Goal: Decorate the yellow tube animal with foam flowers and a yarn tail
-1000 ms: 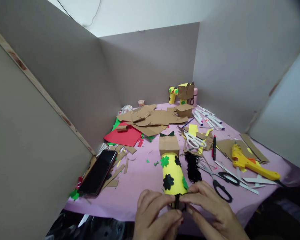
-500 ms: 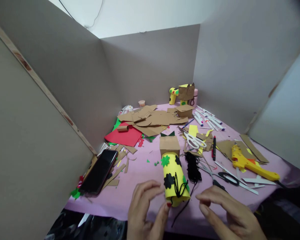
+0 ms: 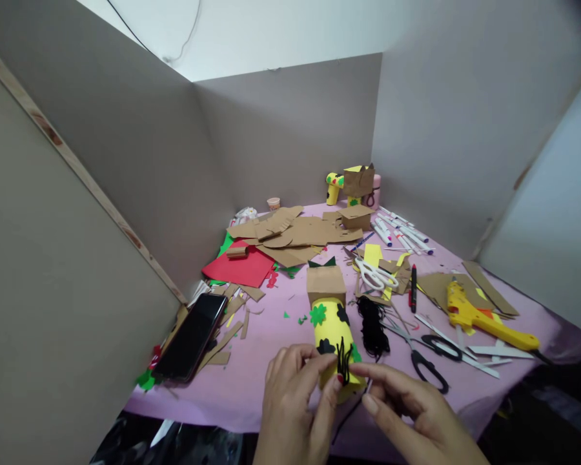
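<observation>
A yellow paper tube (image 3: 326,320) with green and black flower cut-outs lies in front of me, a cardboard box piece (image 3: 326,282) at its far end. On its near end is a small bunch of black yarn (image 3: 341,363), gathered into upright strands. My left hand (image 3: 297,394) closes thumb and index finger at the bunch's left side. From the right, my right hand (image 3: 409,410) reaches the strands with its index fingertip, its thumb apart below. One loose yarn end trails toward the table edge. A black yarn skein (image 3: 372,328) rests just right of the tube.
Black-handled scissors (image 3: 428,371), a yellow glue gun (image 3: 489,323) and white-handled scissors (image 3: 375,274) lie to the right. A phone (image 3: 191,336) and cardboard scraps are on the left. Cardboard sheets (image 3: 295,232) and several markers (image 3: 401,232) lie farther back; grey partitions surround the table.
Both hands have moved inward to the yarn on the tube. The loops that were spread apart are now drawn together in a narrow bunch between my fingers.
</observation>
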A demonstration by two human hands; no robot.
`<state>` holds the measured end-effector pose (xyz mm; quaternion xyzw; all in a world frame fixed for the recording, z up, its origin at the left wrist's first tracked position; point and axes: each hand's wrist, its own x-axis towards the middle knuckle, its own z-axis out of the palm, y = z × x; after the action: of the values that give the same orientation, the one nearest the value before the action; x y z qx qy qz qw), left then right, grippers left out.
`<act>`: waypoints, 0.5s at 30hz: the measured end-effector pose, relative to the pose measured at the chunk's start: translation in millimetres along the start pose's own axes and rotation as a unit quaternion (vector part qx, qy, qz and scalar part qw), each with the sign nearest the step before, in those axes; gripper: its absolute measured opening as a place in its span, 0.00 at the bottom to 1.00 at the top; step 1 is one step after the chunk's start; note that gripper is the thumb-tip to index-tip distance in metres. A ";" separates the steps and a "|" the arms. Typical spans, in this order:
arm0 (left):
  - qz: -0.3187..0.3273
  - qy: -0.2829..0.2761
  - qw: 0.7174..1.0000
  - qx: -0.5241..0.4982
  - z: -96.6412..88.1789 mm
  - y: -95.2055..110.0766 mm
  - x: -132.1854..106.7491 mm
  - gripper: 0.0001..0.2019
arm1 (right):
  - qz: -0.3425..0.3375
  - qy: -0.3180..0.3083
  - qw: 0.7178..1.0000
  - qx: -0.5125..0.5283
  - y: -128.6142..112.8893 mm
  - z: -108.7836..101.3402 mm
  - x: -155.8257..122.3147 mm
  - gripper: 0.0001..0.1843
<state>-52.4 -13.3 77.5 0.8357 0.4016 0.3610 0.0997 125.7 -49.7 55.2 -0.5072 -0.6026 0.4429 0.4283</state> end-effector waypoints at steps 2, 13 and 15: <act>0.003 0.004 1.000 0.004 0.9 1.1 0.5 0.11 | 0.005 -0.008 1.000 0.025 -0.8 1.7 1.0 0.19; -0.042 -0.006 0.997 -0.066 0.9 3.6 5.1 0.05 | 0.005 -0.033 0.997 0.066 -4.1 3.5 1.9 0.18; -0.025 0.016 0.998 -0.055 2.1 2.0 2.7 0.05 | 0.026 -0.013 0.995 0.092 -2.3 2.2 -0.9 0.17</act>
<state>-48.6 -12.4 78.3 0.8128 0.4035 0.3930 0.1486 123.1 -51.0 56.8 -0.4754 -0.5516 0.5136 0.4538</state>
